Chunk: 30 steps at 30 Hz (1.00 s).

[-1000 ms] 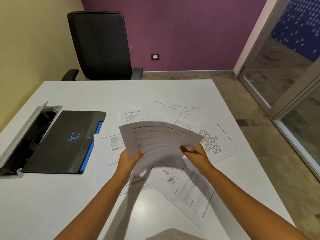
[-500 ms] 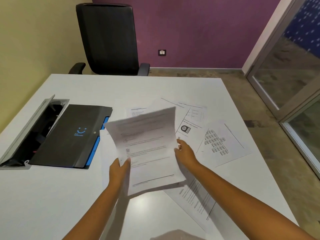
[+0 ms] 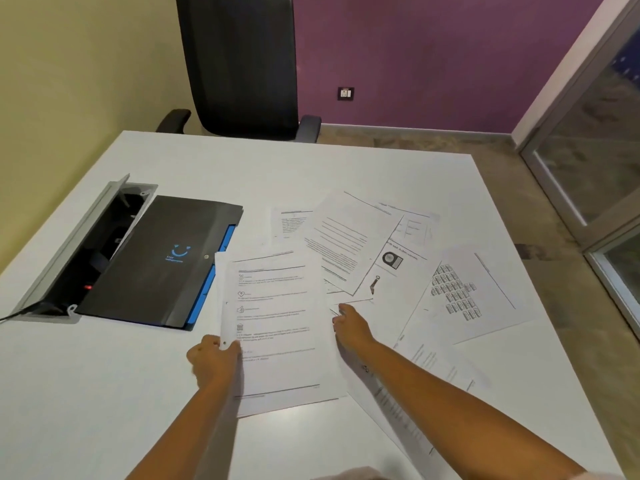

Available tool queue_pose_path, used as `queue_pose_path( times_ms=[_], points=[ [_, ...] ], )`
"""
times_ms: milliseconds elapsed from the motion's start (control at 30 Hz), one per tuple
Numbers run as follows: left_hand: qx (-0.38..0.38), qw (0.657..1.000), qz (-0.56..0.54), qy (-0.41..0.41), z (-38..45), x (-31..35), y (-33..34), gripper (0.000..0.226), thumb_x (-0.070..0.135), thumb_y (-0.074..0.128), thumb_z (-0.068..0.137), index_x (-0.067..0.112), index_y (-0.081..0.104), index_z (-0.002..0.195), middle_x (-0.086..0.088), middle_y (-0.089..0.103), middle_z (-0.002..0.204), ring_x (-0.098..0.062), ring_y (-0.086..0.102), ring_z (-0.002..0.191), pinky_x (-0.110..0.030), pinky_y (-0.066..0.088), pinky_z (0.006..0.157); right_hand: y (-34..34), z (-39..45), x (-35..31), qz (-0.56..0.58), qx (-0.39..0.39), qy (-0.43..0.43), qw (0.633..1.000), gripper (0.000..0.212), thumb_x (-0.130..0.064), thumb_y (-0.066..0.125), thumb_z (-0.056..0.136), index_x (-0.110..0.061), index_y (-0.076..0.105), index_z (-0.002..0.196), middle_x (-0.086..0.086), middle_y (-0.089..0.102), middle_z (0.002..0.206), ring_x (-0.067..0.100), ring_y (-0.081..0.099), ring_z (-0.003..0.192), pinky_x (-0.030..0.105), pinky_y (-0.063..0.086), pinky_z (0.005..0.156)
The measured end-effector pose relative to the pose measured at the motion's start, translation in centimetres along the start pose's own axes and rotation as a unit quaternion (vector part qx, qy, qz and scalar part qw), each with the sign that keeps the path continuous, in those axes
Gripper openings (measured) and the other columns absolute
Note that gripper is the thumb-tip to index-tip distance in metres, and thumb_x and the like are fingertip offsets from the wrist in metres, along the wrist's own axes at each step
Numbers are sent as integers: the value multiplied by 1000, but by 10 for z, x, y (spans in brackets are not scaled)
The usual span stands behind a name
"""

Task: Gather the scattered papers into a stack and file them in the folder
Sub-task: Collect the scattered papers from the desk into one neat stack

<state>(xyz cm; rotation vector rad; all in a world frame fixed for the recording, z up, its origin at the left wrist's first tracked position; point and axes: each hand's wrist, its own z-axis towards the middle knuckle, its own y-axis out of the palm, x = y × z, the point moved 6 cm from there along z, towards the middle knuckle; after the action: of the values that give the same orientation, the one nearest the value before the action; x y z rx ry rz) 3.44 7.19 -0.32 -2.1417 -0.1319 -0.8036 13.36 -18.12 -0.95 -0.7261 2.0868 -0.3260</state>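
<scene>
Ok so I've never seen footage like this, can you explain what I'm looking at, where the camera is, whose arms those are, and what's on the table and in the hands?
There is no machine here. The camera sits on a person's head and looks forward and down, so the two bare arms reaching in from the bottom are that person's own.

The surface is a white table. On its left lies a closed black folder with blue edging, beside an open cable hatch set into the tabletop. Loose printed papers are scattered and overlapping in the middle and right.

The left hand grips the left edge of a small stack of sheets, which lies nearly flat on the table. The right hand rests at the stack's right edge; whether it pinches anything is hard to tell.

Behind the table stands a black office chair.
</scene>
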Motion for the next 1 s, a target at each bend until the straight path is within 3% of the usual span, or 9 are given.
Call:
queue_pose_path(
  times_ms=[167, 267, 367, 433, 533, 633, 833, 933, 1000],
  points=[
    [-41, 991, -113, -51, 7, 1, 2, 48, 21, 65, 84, 4, 39, 121, -16, 51, 108, -34, 54, 93, -45, 48, 78, 0, -2, -3, -21, -17, -12, 1000, 45, -12, 36, 97, -10, 32, 142, 8, 41, 146, 24, 42, 131, 29, 37, 104],
    [-108, 987, -102, -56, 17, -5, 4, 39, 26, 61, 87, -1, 50, 112, -20, 62, 104, -33, 60, 84, -45, 51, 78, 2, -8, -6, -20, -48, -19, 998, 44, -9, 43, 95, -9, 37, 139, 7, 48, 139, 18, 48, 123, 14, 34, 88],
    [-173, 974, -135, -55, 18, -8, 7, 32, 28, 63, 86, 4, 55, 105, -13, 65, 89, -29, 63, 74, -40, 53, 71, 8, -13, -4, 33, -79, -8, 996, 32, -6, 50, 92, -5, 52, 124, 4, 62, 110, 0, 60, 81, 6, 40, 63],
    [-200, 966, -158, -50, 17, -10, 8, 33, 24, 63, 86, 4, 55, 111, -13, 66, 92, -32, 64, 81, -42, 53, 74, 16, -18, -2, 74, -122, 10, 990, 18, -4, 53, 91, -3, 60, 107, 3, 62, 94, -5, 60, 58, 5, 43, 48],
    [-231, 957, -169, -40, 12, -10, 13, 41, 15, 61, 87, 4, 50, 125, -19, 62, 113, -35, 61, 93, -49, 50, 86, 25, -26, -2, 49, -160, 20, 986, 32, -9, 54, 91, -4, 55, 122, 11, 62, 119, 14, 61, 86, 17, 49, 67],
    [-232, 958, -166, -25, 10, -9, 10, 43, 14, 60, 88, 7, 47, 129, -19, 59, 122, -35, 59, 99, -51, 48, 90, 25, -27, -11, -2, -118, -34, 992, 35, -11, 52, 91, -8, 53, 126, 10, 60, 125, 19, 59, 101, 23, 46, 80],
    [-182, 962, -177, 102, 5, 16, -9, 33, 7, 63, 85, 7, 53, 117, -15, 57, 124, -34, 56, 111, -46, 48, 92, 4, -36, -26, 110, -77, -116, 984, 32, -7, 53, 92, -8, 57, 123, -3, 61, 112, 7, 56, 95, -3, 42, 60],
    [-129, 954, -175, 207, -1, 49, -24, 37, 10, 64, 84, 7, 55, 120, -16, 50, 131, -33, 52, 117, -51, 46, 97, -15, -40, -33, 137, -66, -154, 976, 32, -10, 54, 92, -8, 56, 124, -2, 62, 117, 8, 57, 104, 2, 45, 75],
    [-141, 942, -206, 222, -7, 68, -28, 36, 15, 64, 85, 14, 56, 119, -7, 57, 124, -27, 54, 113, -44, 47, 92, -30, -41, -38, 154, -59, -169, 972, 30, -8, 55, 92, -8, 57, 122, -2, 63, 115, 10, 58, 104, 14, 46, 89]
  ],
)
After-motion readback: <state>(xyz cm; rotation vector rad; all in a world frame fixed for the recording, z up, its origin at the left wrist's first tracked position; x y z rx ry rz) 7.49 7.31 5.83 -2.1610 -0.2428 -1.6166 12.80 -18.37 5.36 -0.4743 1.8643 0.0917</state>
